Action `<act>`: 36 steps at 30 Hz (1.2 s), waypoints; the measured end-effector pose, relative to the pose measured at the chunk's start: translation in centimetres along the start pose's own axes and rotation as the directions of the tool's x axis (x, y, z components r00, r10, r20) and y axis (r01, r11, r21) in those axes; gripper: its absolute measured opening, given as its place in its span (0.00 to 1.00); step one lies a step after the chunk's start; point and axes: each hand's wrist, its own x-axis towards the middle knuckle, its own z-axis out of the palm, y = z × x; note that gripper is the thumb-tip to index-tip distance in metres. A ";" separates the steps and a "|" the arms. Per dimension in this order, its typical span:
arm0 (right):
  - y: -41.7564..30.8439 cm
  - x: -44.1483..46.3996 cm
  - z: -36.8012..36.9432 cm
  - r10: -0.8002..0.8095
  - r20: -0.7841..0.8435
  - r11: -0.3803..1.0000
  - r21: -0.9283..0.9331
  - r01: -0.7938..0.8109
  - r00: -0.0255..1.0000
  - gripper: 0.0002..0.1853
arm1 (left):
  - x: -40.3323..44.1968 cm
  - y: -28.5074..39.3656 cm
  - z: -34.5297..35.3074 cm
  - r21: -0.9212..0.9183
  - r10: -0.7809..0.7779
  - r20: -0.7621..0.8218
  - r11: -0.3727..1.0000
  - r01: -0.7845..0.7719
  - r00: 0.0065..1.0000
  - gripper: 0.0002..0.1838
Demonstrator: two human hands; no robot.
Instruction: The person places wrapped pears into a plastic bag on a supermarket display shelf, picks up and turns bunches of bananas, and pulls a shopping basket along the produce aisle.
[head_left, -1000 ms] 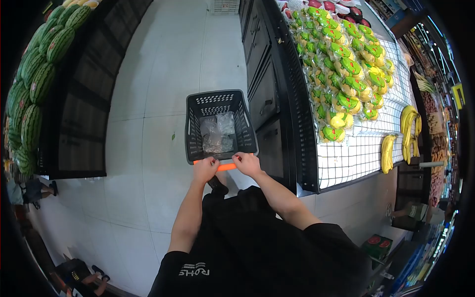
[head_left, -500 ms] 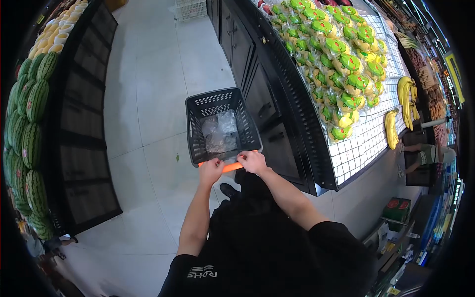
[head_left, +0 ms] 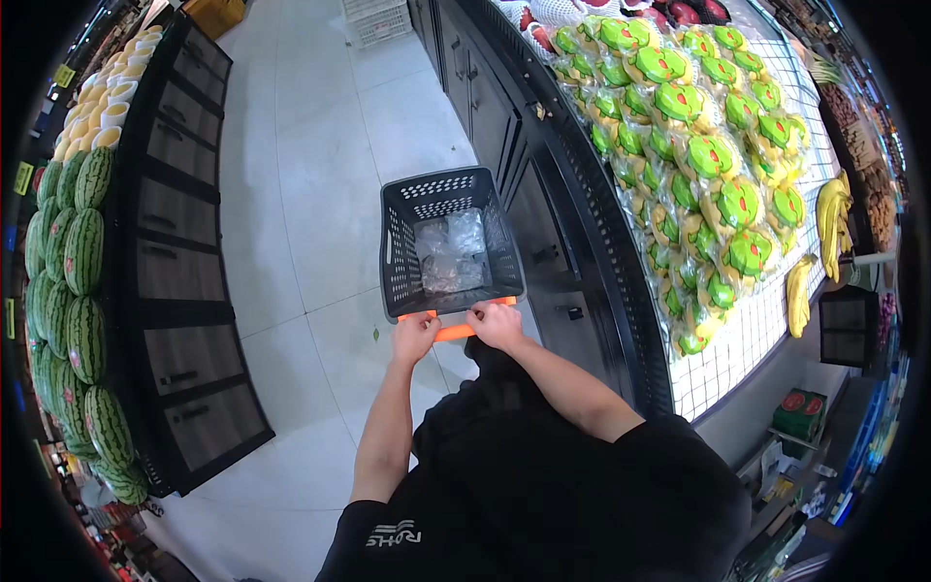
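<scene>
A black plastic shopping basket point(head_left: 390, 247) with perforated walls is in front of my body, above or on the tiled floor; I cannot tell which. Several clear plastic packages point(head_left: 452, 254) lie in its bottom, their contents hard to make out. Across its near side runs an orange handle point(head_left: 455, 333). My left hand point(head_left: 415, 338) is closed around the handle's left part. On the right part, my right hand point(head_left: 497, 326) grips the same handle.
To the right, a black display stand point(head_left: 592, 252) carries bagged yellow fruit point(head_left: 713, 155) with green labels and bananas point(head_left: 799, 296). Watermelons point(head_left: 85, 254) line a dark cabinet point(head_left: 179, 272) on the left. White crates point(head_left: 378, 21) stand at the aisle's far end.
The surroundings have shifted down in view, with the right stand also moving right and the fruit appearing larger. Both hands still hold the handle, and the basket sits slightly further right.
</scene>
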 end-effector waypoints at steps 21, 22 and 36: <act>-1.5 12.5 -4.0 -0.065 -0.072 0.993 0.093 0.072 0.995 0.19 | 12.4 3.5 -2.9 0.009 -0.013 -0.002 1.000 0.013 1.000 0.17; -1.6 12.9 -4.1 -0.072 -0.086 0.992 0.100 0.080 0.994 0.19 | 12.8 3.5 -2.9 0.012 -0.012 0.011 1.000 0.012 1.000 0.18; -3.8 21.5 -6.7 -0.089 -0.243 0.996 -0.003 0.090 0.966 0.17 | 21.9 4.6 -6.5 0.035 0.194 0.214 0.978 -0.206 0.957 0.28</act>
